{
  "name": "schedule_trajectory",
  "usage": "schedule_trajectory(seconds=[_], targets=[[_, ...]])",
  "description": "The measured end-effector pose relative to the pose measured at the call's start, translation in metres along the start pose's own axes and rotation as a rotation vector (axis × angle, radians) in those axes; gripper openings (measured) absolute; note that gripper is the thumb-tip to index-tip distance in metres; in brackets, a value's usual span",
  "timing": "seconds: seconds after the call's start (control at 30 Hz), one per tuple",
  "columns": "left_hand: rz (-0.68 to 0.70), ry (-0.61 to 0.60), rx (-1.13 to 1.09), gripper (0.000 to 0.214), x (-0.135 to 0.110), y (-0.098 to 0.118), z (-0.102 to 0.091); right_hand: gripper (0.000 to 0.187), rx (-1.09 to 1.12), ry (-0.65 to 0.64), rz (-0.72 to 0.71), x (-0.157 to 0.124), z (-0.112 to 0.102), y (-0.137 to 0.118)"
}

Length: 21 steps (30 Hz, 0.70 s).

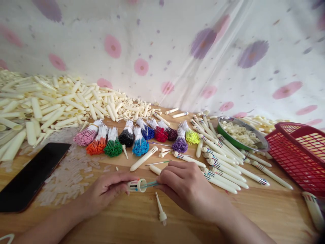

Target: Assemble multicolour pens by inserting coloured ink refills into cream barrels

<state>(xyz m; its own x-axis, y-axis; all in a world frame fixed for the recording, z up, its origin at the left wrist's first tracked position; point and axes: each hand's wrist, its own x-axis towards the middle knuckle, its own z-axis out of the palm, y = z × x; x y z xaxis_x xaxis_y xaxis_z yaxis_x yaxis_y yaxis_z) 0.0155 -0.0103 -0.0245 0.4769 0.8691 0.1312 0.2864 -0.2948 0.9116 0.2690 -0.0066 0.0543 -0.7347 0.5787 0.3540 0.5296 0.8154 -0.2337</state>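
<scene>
My left hand [109, 189] is closed around a short cream slotted pen barrel [138, 185], its round open end turned to the right. Coloured sliders show in the slots. My right hand [185, 188] pinches a thin bluish stick, likely a pen refill [151, 184], whose left end sits inside the barrel's opening. On the wood just below the hands lies a cream pointed part with a clear tip [161, 211]. Beyond them stand bundles of refills with coloured ends, among them green [113, 146], blue [140, 145] and purple [180, 140]. A cream pen body [144, 158] lies nearby.
A large heap of cream tubes [50, 101] fills the back left. Clear small tubes [66, 179] lie beside a black phone [30, 179]. Assembled pens [223, 162] spread on the right, near a bowl of cream parts [220, 130] and a red basket [297, 152]. A flowered sheet [165, 40] hangs behind.
</scene>
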Motion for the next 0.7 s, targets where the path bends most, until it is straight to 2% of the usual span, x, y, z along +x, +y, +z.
schedule_trajectory(seconds=[0.1, 0.17, 0.3, 0.53, 0.7], targets=[[0.018, 0.027, -0.094, 0.027, -0.0006, -0.0018, -0.0008, 0.021, 0.037, 0.047, -0.022, -0.0003, 0.0009, -0.0035], [0.036, 0.002, -0.166, 0.025, 0.0004, -0.0011, -0.0017, 0.022, 0.060, 0.068, -0.039, -0.0002, 0.0005, -0.0059], [0.137, -0.012, -0.259, 0.021, 0.0045, 0.0035, -0.0024, 0.022, 0.050, 0.064, -0.055, 0.0003, -0.0015, -0.0094], [0.181, -0.013, -0.230, 0.024, 0.0067, 0.0029, -0.0011, 0.026, 0.014, 0.037, -0.119, -0.0007, -0.0031, -0.0097], [0.212, -0.034, -0.195, 0.023, 0.0068, 0.0021, -0.0014, 0.026, 0.006, 0.052, -0.091, -0.0001, -0.0023, -0.0084]])
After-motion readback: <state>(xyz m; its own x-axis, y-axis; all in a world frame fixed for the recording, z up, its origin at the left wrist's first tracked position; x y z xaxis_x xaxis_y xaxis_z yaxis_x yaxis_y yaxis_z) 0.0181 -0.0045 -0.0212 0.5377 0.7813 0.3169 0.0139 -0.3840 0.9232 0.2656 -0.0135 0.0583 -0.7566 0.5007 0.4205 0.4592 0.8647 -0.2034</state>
